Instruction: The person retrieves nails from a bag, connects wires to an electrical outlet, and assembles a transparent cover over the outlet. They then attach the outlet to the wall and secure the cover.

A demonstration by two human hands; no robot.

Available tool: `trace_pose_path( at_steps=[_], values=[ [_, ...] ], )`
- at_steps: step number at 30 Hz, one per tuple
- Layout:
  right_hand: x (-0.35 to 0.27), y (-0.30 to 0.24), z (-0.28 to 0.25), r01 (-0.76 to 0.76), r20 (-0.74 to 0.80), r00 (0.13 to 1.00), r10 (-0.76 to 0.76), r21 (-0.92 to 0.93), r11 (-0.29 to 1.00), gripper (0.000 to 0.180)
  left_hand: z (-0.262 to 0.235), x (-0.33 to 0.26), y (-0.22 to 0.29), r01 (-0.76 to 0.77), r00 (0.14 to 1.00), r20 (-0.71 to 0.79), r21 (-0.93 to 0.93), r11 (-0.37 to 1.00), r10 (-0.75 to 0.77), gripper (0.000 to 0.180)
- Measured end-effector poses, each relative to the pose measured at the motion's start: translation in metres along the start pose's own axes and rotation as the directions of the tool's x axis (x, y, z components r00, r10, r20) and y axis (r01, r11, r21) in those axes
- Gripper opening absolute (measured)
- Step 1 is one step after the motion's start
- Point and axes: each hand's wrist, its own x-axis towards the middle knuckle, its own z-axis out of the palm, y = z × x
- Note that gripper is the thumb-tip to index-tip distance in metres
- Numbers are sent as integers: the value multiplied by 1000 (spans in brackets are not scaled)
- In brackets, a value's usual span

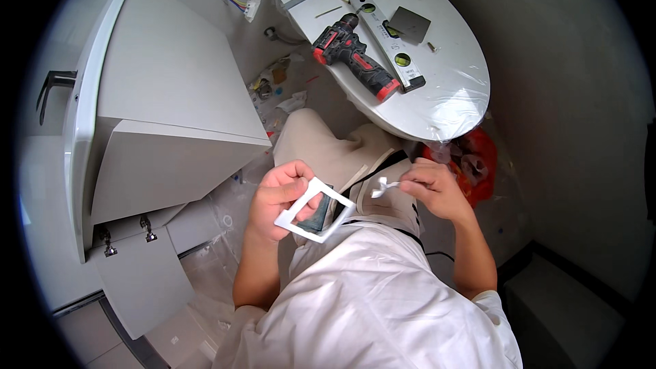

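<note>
A white frame (316, 209) is held in the left hand (277, 197), a white strip (383, 187) pinched in the right hand (432, 188). A drill (354, 57) and level (387, 40) are laid on the plastic-wrapped toilet lid (451, 89), beside a white cabinet (164, 109).

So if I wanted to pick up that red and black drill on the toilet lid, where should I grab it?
Probably by the handle of the drill, the red and black part slanting toward the lid's near edge. It lies flat on its side on the plastic-wrapped toilet lid, so come down from above. Approach from the left, since the spirit level lies close along its right.
</note>
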Motion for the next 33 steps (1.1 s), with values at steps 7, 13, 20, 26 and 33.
trace_pose_path(
  at_steps=[7, 13, 20, 26, 33],
  values=[
    [-144, 115, -26, -512, 0, 578, 816, -778, 363, 15, -9, -32, 19, -253, 922, -199, 337, 907, 332, 17],
    [-93, 49, 6, -434, 110, 789, 605, -598, 674, 34, 5, -34, -17, -225, 831, 96, 959, 174, 548, 24],
    [10, 6, 83, -499, 255, 851, 460, 667, 553, 25, 21, 0, -73, -476, 782, 617, 687, -549, 95, 10],
    [9, 25, 92, -449, 89, 838, 539, 674, 587, 16, 17, -10, -60, -388, 695, 602, 775, -499, 394, 20],
    [-7, 40, 59, -418, -75, 807, 586, 628, 656, 39, -97, -32, -65, 511, 782, -484, 859, 40, 394, 60]
  ],
)
